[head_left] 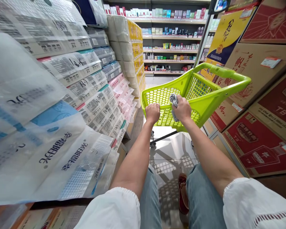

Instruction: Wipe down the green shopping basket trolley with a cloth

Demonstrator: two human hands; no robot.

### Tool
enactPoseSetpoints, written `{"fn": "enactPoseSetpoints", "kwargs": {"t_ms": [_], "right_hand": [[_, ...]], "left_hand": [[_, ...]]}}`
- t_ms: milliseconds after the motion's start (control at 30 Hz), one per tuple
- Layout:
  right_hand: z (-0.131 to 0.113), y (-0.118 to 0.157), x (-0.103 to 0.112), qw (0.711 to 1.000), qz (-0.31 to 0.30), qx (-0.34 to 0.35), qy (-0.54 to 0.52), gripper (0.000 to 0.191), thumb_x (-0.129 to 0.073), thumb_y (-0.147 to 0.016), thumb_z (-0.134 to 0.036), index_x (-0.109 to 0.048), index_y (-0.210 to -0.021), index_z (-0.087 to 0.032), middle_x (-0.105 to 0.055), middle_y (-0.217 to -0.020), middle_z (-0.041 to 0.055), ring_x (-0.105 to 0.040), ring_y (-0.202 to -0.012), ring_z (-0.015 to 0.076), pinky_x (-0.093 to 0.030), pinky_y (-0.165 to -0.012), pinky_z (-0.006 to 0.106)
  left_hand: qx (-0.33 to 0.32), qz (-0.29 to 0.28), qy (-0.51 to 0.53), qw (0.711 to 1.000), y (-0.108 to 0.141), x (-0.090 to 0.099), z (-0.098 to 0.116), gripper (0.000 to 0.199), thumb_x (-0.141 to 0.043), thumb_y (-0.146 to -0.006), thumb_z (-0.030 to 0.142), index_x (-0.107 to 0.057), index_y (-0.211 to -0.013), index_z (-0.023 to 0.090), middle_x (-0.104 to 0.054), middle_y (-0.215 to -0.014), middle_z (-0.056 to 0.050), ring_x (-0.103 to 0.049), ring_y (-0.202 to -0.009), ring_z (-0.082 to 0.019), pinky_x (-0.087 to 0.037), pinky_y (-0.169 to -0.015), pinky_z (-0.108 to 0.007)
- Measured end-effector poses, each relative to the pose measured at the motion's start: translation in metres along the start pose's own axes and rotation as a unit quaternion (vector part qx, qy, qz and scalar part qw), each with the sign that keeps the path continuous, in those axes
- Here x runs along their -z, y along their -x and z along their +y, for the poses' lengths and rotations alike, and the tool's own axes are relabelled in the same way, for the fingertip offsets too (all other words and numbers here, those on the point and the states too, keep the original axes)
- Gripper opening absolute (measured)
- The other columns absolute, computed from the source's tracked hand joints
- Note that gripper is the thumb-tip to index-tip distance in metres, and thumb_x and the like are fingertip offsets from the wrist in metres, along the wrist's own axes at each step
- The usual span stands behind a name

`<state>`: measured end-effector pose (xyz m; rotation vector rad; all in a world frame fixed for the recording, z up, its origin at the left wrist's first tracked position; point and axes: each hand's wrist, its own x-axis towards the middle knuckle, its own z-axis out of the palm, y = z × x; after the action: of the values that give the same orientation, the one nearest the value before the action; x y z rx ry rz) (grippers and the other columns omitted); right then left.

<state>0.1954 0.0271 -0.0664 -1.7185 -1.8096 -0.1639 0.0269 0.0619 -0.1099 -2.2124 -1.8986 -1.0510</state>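
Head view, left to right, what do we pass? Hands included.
Large white packs → yellow-and-white stack → left hand → right hand holding a bunched cloth → red cartons. Green cart left out: it spans both hands.

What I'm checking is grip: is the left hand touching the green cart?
Touching. The head view shows the left hand closed over the green cart at its near edge, with no gap showing.

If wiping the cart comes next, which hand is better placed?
Probably the right hand: it holds the bunched cloth at the green cart; the left hand grips that cart, with no cloth visible in it.
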Motion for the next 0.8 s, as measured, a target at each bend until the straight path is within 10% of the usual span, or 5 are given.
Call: {"fn": "enactPoseSetpoints", "kwargs": {"t_ms": [200, 433, 800], "right_hand": [[-0.046, 0.008, -0.021, 0.994, -0.061, 0.087, -0.022, 0.047, -0.045, -0.091, -0.037, -0.046, -0.136, -0.024, -0.059, -0.122, 0.0111, -0.054, -0.105, 0.0258, -0.044, -0.087, 0.034], [-0.001, -0.003, 0.005, 0.999, -0.027, 0.026, 0.013, 0.046, -0.049, -0.088, -0.036, -0.048, -0.133, -0.025, -0.061, -0.116, 0.01, -0.056, -0.1, 0.0266, -0.045, -0.08, 0.034], [-0.011, -0.001, -0.014, 0.997, -0.016, 0.059, -0.043, 0.045, -0.046, -0.09, -0.035, -0.048, -0.133, -0.022, -0.061, -0.118, 0.0104, -0.054, -0.105, 0.0255, -0.043, -0.088, 0.034]], "left_hand": [[-0.003, -0.007, -0.016, 1.0, -0.001, 0.001, -0.005, 0.031, -0.034, -0.096, 0.032, -0.062, -0.09, 0.021, -0.068, -0.096, -0.012, -0.059, -0.097, -0.027, -0.039, -0.083, -0.04], [-0.023, -0.018, -0.02, 0.999, -0.005, 0.011, -0.018, 0.045, -0.025, -0.099, 0.042, -0.06, -0.081, 0.022, -0.069, -0.091, -0.009, -0.06, -0.09, -0.023, -0.041, -0.082, -0.036], [-0.038, -0.013, -0.029, 0.999, -0.009, -0.008, 0.041, 0.028, -0.037, -0.094, 0.028, -0.063, -0.089, 0.019, -0.069, -0.095, -0.011, -0.06, -0.094, -0.025, -0.04, -0.086, -0.036]]}}
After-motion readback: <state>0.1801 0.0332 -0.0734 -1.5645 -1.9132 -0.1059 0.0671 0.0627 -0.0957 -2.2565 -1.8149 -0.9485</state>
